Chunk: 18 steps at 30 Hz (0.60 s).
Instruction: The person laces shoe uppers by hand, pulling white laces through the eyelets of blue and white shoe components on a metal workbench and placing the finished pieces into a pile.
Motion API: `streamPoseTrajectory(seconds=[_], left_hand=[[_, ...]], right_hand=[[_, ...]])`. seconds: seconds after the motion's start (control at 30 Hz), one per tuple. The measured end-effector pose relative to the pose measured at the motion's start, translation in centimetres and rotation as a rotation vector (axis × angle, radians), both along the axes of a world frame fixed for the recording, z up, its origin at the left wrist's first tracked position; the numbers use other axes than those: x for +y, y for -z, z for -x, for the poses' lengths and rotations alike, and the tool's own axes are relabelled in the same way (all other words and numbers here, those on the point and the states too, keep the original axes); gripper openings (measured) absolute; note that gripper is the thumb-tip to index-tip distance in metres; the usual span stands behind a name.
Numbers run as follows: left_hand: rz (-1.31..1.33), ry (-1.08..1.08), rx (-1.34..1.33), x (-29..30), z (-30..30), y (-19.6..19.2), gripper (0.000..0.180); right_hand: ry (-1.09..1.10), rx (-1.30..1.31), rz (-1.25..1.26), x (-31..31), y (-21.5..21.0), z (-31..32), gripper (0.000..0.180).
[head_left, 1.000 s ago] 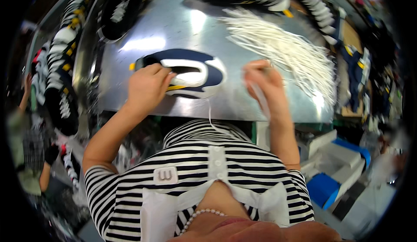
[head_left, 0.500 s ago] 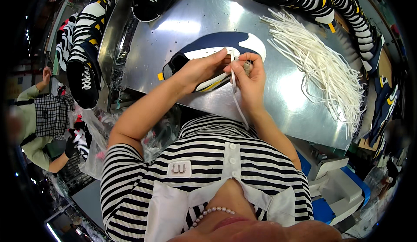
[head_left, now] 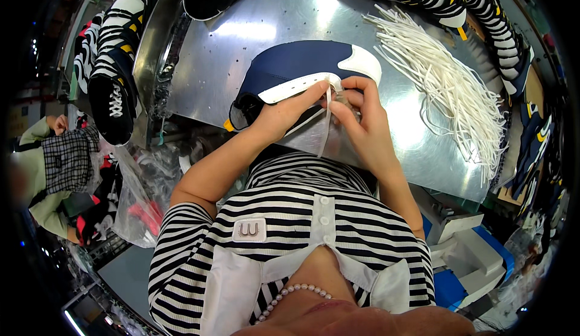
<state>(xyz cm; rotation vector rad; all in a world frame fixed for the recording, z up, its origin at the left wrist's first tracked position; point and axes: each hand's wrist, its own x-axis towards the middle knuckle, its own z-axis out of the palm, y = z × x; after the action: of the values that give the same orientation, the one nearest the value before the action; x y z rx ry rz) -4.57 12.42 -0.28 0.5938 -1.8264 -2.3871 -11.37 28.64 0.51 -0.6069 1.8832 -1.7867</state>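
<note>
Head view: the navy and white shoe point(head_left: 302, 73) lies on its side at the near edge of the metal table point(head_left: 254, 28), with the left hand point(head_left: 281, 115) bracing its white eyelet strip and the right hand point(head_left: 362, 121) closed in a pinch on a white lace point(head_left: 326, 128) at that strip. Judged from this, lacing is at an early stage: no crossed rows are visible on the shoe, and the loose pile of white laces point(head_left: 447, 82) lies well apart to the right.

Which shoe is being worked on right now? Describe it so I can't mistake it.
On the metal table, look at its near edge where the left hand and right hand meet. The navy shoe there has a white toe and no lace, unlike the striped ones around.
</note>
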Motion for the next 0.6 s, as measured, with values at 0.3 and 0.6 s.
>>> streamPoseTrajectory(seconds=[0.3,0.6], left_hand=[[-0.009,0.017,-0.011,-0.7,-0.1,1.0,0.021],[1.058,0.099,0.357,-0.8,-0.1,0.2,0.023]], right_hand=[[0.028,0.176,-0.138,0.1,-0.4,0.5,0.014],[0.005,0.416,-0.322,-0.8,1.4,2.4,0.02]])
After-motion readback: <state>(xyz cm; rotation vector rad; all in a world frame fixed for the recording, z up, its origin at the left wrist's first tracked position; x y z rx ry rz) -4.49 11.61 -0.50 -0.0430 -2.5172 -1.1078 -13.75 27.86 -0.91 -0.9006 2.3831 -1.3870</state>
